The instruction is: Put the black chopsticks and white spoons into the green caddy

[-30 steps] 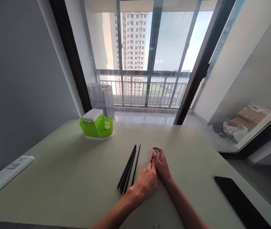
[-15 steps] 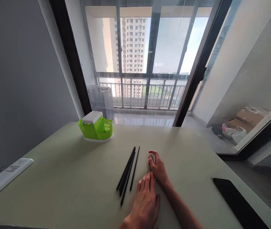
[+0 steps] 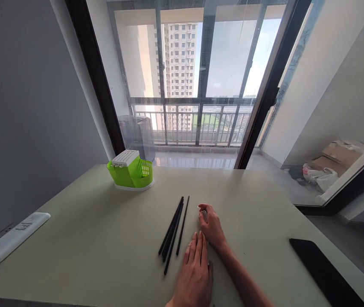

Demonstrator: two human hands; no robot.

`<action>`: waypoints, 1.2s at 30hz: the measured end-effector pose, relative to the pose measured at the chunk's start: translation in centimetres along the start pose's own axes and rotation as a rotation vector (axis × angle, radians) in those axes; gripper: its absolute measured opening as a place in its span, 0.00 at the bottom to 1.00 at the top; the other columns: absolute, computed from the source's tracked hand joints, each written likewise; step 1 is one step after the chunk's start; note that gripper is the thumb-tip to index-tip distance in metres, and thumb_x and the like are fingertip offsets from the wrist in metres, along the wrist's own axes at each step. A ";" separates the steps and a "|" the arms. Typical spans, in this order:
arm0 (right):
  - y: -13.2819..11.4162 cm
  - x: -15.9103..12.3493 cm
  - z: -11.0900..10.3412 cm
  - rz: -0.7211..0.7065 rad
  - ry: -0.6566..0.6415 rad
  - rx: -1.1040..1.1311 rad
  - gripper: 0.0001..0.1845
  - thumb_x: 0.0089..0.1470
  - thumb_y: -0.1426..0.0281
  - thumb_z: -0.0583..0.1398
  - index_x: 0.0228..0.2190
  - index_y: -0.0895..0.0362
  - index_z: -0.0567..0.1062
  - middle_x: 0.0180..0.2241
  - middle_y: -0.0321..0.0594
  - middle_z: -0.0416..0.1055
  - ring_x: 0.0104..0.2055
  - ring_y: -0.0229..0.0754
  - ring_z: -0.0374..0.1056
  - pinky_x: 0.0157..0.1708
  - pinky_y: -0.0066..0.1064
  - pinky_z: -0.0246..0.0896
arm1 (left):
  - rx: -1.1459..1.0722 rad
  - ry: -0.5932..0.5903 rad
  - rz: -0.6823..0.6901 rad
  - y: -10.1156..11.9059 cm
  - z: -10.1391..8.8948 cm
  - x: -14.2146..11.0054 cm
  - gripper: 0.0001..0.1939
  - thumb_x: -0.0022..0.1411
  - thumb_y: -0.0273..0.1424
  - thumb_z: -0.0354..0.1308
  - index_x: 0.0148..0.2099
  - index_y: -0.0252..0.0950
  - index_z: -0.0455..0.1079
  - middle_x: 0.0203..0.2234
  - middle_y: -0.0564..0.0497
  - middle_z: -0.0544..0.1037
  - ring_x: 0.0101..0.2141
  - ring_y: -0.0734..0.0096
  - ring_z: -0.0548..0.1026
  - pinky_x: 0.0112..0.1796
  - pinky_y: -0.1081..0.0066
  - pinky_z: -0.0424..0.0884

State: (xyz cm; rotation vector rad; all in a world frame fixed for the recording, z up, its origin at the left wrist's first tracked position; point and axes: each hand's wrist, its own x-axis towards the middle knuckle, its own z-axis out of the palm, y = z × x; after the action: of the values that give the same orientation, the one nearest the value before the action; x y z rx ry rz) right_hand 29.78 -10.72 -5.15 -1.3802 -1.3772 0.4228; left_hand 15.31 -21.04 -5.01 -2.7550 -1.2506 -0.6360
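My right hand (image 3: 212, 226) is curled round a bundle of shiny metal spoons (image 3: 205, 214), as far as their rounded silver ends show; most of the bundle is hidden. My left hand (image 3: 195, 266) lies just nearer to me, palm down, its fingers stretched forward against my right hand and over the near part of the bundle. A thin silver edge shows beside its fingers. Left of both hands, several black chopsticks (image 3: 171, 234) lie in a loose, slanting group on the table. One single chopstick (image 3: 182, 226) rests slightly apart, closest to my left hand.
A bright green utensil caddy (image 3: 120, 175) with a white slotted top stands at the back left of the pale table (image 3: 88, 251). A white power strip (image 3: 15, 236) lies along the left edge. Toward the right edge is a flat black slab (image 3: 324, 268). Behind the table are glass doors.
My right hand has turned slightly, covering more of the silver ends. My left hand's fingers have shifted a little. The view has moved slightly; the chopsticks and caddy stay in place.
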 end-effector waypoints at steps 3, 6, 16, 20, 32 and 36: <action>0.1 0.0 0.0 -0.011 -0.001 -0.012 0.14 0.57 0.70 0.53 0.44 0.56 0.73 0.41 0.45 0.74 0.45 0.48 0.71 0.50 0.40 0.65 | -0.076 0.007 0.095 -2.7 -4.1 2.0 0.37 0.69 0.32 0.53 0.75 0.38 0.43 0.74 0.41 0.45 0.71 0.49 0.48 0.63 0.52 0.63; 0.1 0.0 0.1 -0.016 0.000 -0.017 0.14 0.57 0.70 0.53 0.43 0.56 0.73 0.40 0.45 0.74 0.44 0.47 0.72 0.48 0.39 0.66 | -0.045 0.174 0.059 -8.7 -9.1 5.5 0.28 0.72 0.33 0.51 0.71 0.41 0.53 0.73 0.42 0.47 0.71 0.52 0.50 0.65 0.51 0.59; -0.5 0.1 0.1 -0.011 0.017 0.014 0.13 0.55 0.71 0.55 0.40 0.55 0.75 0.39 0.44 0.74 0.42 0.48 0.72 0.46 0.38 0.67 | 0.258 0.469 -0.356 -30.0 -16.1 14.1 0.27 0.71 0.43 0.44 0.65 0.34 0.63 0.66 0.37 0.65 0.67 0.44 0.55 0.64 0.43 0.50; -0.6 0.2 0.1 -0.003 0.012 0.029 0.12 0.55 0.70 0.56 0.40 0.55 0.76 0.39 0.43 0.74 0.42 0.47 0.72 0.47 0.37 0.66 | 0.240 0.440 -0.370 -31.5 -15.9 14.5 0.27 0.71 0.43 0.42 0.62 0.33 0.67 0.62 0.39 0.71 0.66 0.47 0.58 0.63 0.47 0.53; -0.3 0.3 -0.1 0.059 0.099 0.060 0.12 0.57 0.66 0.56 0.40 0.57 0.76 0.40 0.46 0.78 0.42 0.48 0.73 0.46 0.38 0.67 | 0.199 0.350 -0.232 -22.7 -12.9 17.6 0.25 0.72 0.40 0.44 0.63 0.34 0.68 0.62 0.43 0.72 0.65 0.47 0.59 0.66 0.45 0.47; -0.1 0.3 -0.3 0.087 0.127 0.049 0.13 0.56 0.65 0.57 0.39 0.56 0.76 0.39 0.45 0.78 0.41 0.49 0.74 0.45 0.38 0.66 | 0.077 0.213 -0.159 -17.9 -11.8 20.0 0.25 0.75 0.38 0.41 0.65 0.36 0.67 0.64 0.42 0.69 0.62 0.53 0.65 0.65 0.48 0.54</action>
State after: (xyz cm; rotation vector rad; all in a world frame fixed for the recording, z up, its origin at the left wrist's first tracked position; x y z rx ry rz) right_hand 30.03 -10.55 -4.84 -1.4065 -1.1994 0.4160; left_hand 9.90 2.72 11.27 -2.4675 -1.4199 -0.8488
